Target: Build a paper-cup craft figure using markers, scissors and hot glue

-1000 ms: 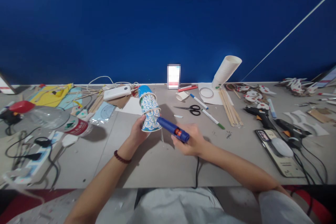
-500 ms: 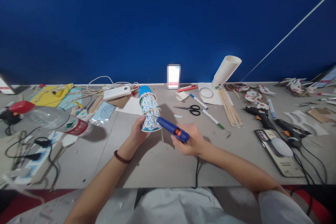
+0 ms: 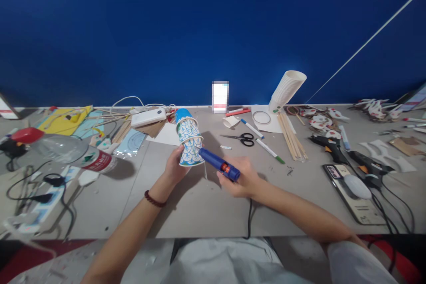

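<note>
At mid-counter: left hand clasping stacked blue-patterned paper cups, tilted, raised off surface. Right hand wrapped around blue glue gun, nozzle touching lowest cup's rim. Gluing step, apparently; next calls for steady squeeze, cups held firm.

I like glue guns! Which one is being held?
The blue glue gun, gripped in the right hand. The two black glue guns lie untouched on the table.
</note>
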Motion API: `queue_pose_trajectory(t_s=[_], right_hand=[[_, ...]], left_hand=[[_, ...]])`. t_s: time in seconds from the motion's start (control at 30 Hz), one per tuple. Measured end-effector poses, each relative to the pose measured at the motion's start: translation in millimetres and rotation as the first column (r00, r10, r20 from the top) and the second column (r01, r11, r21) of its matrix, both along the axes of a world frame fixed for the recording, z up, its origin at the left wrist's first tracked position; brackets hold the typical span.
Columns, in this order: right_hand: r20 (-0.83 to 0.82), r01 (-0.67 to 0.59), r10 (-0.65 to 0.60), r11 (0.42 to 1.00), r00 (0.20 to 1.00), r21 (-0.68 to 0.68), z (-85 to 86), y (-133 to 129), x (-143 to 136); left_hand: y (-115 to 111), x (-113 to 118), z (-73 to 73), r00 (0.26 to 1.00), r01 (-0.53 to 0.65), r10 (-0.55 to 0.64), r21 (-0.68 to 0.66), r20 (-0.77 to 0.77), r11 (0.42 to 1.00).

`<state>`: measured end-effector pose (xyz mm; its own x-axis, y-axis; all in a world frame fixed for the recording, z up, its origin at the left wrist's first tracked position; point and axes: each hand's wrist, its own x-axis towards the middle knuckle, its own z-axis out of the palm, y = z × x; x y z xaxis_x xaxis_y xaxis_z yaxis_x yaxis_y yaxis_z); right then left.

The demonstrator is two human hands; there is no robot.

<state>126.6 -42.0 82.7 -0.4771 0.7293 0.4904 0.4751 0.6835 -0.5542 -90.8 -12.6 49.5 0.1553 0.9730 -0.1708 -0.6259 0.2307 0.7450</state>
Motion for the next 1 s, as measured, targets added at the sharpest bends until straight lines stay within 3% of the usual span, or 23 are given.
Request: queue_pose_trajectory(t_s=[1.0], right_hand=[[-0.042, -0.050, 0.050, 0.999, 0.998, 0.006, 3.4, -2.8, -0.4]], left_hand=[[-0.2, 0.1, 1.3, 0.999, -0.037, 0.037, 0.001, 0.033, 0.999]])
